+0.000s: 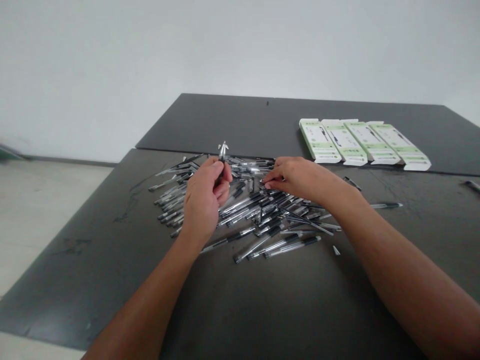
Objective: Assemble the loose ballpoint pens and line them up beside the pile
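Observation:
My left hand (204, 197) is raised above the near left of a loose heap of clear ballpoint pens (243, 210) with black parts. It is shut on a single upright pen (223, 152), whose clear tip sticks up above my fingers. My right hand (296, 180) reaches in from the right, with its fingertips low over the far side of the heap. Its thumb and palm side are hidden, so I cannot tell whether it holds a pen.
Several white and green flattened cardboard boxes (363, 142) lie in a row on the far dark tabletop (232, 125). A loose pen (386, 205) and a small clear cap (336, 250) lie on the near dark tabletop (112, 280).

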### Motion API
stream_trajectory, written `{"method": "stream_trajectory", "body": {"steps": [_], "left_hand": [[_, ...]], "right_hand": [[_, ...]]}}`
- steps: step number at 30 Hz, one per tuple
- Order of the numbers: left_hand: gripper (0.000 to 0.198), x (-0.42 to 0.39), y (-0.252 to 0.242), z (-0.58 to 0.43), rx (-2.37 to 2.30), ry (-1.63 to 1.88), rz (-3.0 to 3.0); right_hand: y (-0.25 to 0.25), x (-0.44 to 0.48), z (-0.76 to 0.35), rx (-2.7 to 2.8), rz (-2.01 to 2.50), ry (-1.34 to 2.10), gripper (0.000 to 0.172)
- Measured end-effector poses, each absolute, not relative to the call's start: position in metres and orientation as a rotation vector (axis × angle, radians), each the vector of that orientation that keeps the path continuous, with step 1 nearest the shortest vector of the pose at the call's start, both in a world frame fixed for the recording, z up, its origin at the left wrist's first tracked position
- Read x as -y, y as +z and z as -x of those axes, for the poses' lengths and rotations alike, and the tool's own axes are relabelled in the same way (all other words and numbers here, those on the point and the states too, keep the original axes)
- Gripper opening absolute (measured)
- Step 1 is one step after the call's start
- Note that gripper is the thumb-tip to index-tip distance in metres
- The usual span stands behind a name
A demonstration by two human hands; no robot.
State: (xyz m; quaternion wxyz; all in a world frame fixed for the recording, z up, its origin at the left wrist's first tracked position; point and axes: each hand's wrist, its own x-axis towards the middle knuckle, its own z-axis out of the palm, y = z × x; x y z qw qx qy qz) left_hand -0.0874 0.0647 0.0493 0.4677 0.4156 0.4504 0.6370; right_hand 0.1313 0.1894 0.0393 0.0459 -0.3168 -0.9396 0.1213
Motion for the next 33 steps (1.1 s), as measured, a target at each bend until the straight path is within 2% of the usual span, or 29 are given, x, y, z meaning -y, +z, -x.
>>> {"method": "stream_trajectory", "body": {"steps": [5,14,23,26,29,31,33], "left_hand": [[0.026,-0.062,0.049,0.085,-1.124,1.511,-1.055],[0.026,-0.061,0.047,0.080,-1.096,1.424,-1.094],[0.025,-0.054,0.043,0.076,-1.030,1.337,-1.115],[0.025,-0.049,0.043,0.070,-0.998,1.302,-1.127],[0.026,-0.043,0.045,0.061,-0.961,1.245,-1.143],[0.028,-0.036,0.047,0.054,-0.940,1.196,-1.151],[0.030,-0.030,0.047,0.047,-0.920,1.141,-1.163]], "right_hand": [[0.039,-0.187,-0.132,2.919,0.880,0.318,0.027],[0.035,-0.186,-0.127,2.870,0.853,0.221,0.018],[0.039,-0.182,-0.125,2.656,0.801,0.433,0.008],[0.050,-0.174,-0.131,2.458,0.855,0.540,0.017],[0.059,-0.150,-0.141,2.222,0.940,0.695,0.039],[0.061,-0.126,-0.149,1.964,0.971,1.038,0.052],[0.060,-0.101,-0.154,1.623,0.944,1.429,0.054]]}}
